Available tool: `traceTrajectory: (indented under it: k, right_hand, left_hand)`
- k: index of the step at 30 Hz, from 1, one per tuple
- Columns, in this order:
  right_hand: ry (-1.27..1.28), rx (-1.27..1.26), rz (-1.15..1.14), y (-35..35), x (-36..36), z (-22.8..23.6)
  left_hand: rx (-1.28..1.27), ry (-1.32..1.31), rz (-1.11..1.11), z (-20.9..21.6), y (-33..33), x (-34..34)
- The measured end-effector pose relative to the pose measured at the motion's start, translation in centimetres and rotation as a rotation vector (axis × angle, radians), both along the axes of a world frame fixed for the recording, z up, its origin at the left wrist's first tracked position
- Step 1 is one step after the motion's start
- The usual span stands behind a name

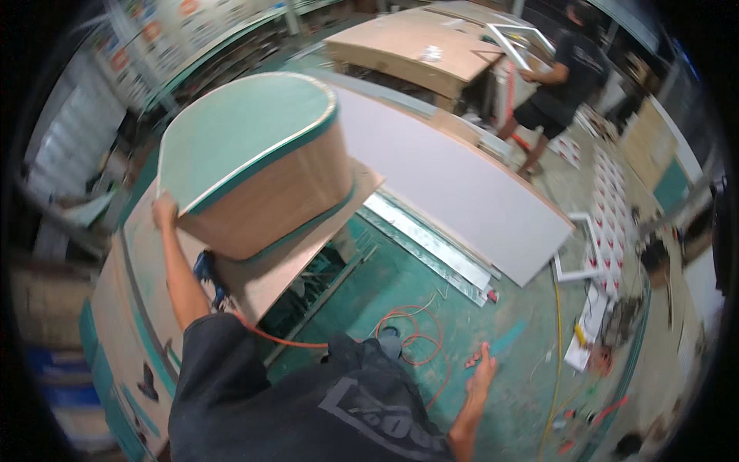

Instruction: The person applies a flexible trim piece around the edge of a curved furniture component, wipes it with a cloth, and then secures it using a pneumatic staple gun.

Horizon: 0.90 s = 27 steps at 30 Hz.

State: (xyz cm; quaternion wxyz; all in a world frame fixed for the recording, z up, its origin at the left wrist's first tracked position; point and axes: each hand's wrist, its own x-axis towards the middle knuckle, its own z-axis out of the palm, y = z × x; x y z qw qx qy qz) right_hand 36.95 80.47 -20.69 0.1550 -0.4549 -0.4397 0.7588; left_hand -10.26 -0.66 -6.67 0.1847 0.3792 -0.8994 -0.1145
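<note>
Landmark: the rounded wooden box (265, 192) is stood upright on the counter (262, 286), its green top uppermost and edged with a pale strip.
Left grip: fingers of the left grip (163, 212) appear closed over the top edge at the box's near left corner; the box is touched there, though the hand is blurred.
Right grip: the right grip (481, 371) is held out well to the box's right, fingers partly curled; whether the teal streak beyond the fingertips is held or lies on the floor cannot be told.
Blue tool: a blue hand tool (205, 268) is laid just beside the box's near side, by the left forearm.
Step in hand: judged to be steadying or positioning of the box by one corner.
Next move: a firm left hold and, if the box is to be shifted, a second hold on its right side would be called for.
</note>
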Motion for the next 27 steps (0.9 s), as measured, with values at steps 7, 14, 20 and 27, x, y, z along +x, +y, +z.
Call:
traceTrajectory:
  k: [7,14,20,27]
  right_hand:
    - [0.149,0.144,0.475,-5.2,-13.1,-1.2]
    - [0.348,0.245,0.721,-5.4,-27.2,6.4]
    - [0.381,-0.152,0.666,-7.5,-38.3,7.4]
    - [0.656,-0.202,0.583,-9.8,-49.9,14.1]
  left_hand:
    - [-0.53,-0.012,-0.408,1.4,-10.4,2.5]
    - [-0.117,0.19,-0.324,-1.7,-8.9,0.8]
    - [0.275,0.317,-0.108,0.7,-9.9,7.2]
    - [0.578,0.535,-0.238,3.6,11.9,1.1]
